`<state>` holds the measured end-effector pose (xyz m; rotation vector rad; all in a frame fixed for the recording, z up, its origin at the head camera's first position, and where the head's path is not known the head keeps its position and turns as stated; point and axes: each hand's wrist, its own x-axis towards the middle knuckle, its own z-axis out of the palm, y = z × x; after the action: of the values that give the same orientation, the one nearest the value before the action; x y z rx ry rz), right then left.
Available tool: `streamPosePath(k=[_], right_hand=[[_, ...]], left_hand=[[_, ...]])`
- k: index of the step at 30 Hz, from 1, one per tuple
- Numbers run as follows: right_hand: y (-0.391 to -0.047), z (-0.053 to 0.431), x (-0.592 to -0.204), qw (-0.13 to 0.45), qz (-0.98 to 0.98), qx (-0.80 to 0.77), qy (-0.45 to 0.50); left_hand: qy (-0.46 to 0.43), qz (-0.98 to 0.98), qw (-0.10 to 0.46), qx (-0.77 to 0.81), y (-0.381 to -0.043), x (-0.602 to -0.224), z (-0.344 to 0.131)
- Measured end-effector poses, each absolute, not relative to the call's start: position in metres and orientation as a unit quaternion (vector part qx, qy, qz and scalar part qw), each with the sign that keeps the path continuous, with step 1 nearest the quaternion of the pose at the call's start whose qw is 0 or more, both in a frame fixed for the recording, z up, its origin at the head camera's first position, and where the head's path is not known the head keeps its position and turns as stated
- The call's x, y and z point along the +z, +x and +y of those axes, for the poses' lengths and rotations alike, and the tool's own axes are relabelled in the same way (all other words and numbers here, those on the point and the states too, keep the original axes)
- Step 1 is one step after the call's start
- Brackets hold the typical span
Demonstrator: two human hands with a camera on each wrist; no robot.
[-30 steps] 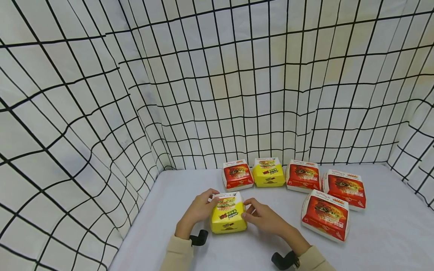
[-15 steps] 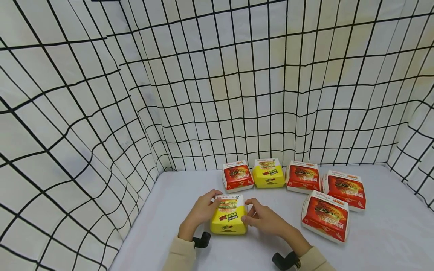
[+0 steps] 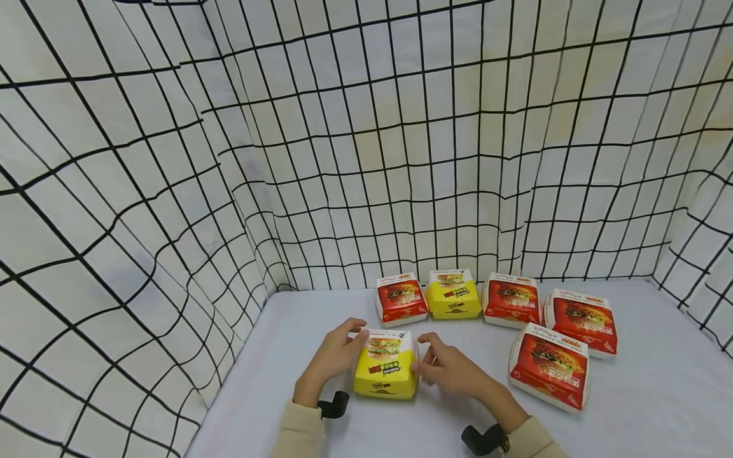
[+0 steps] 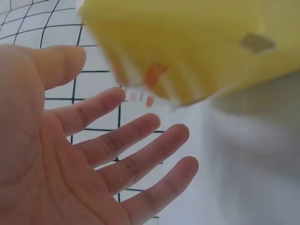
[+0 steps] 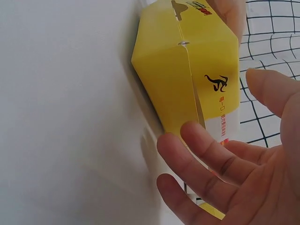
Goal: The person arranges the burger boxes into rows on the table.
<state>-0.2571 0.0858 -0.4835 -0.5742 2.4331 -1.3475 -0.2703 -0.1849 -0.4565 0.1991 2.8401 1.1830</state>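
Yellow box (image 3: 382, 372) on desk (image 3: 412, 436), burger print uppermost

Left hand (image 3: 334, 353) is positioned at the left side of the yellow box, right hand (image 3: 456, 370) at its right side. In the left wrist view, the left fingers (image 4: 154, 150) are extended and spread, palm toward the camera, with the box blurred above them. In the right wrist view, the right fingers (image 5: 199, 173) are extended and slightly bent; fingertips lie against the box's outline, and the thumb is apart from it. Neither hand grips; whether any fingertip makes contact cannot be told. Side panel carries a black figure and red lettering.

Behind the yellow box, a back row is noted, left to right: first red box (image 3: 401, 302), rear yellow box (image 3: 454, 298), second red box (image 3: 511, 302), third red box (image 3: 581, 324). Fourth red box (image 3: 550, 369) sits nearer, in front of the third and set at an angle; contact between the two cannot be determined. All have their printed tops upward. White wall (image 3: 346, 168) with black grid lines stands behind the desk. Both forearms show beige sleeves (image 3: 299, 434) and black wrist devices (image 3: 336, 405).
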Motion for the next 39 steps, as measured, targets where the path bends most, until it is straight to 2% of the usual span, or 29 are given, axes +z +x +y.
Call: streamPosePath(k=[6,17,21,39], right_hand=[[-0.257,0.083,-0.483,0.135,0.849,-0.482,-0.171],[-0.254,0.079,-0.489,0.114,0.849,-0.492,-0.157],[-0.254,0.078,-0.49,0.114,0.849,-0.49,-0.158],[-0.255,0.078,-0.491,0.128,0.848,-0.486,-0.166]], left_hand=[[0.053,0.926,0.014,0.374,-0.269,-0.45,-0.194],[0.066,0.924,0.056,0.374,-0.27,-0.452,-0.199],[0.069,0.921,0.072,0.375,-0.27,-0.453,-0.197],[0.08,0.92,0.065,0.379,-0.27,-0.457,-0.188]])
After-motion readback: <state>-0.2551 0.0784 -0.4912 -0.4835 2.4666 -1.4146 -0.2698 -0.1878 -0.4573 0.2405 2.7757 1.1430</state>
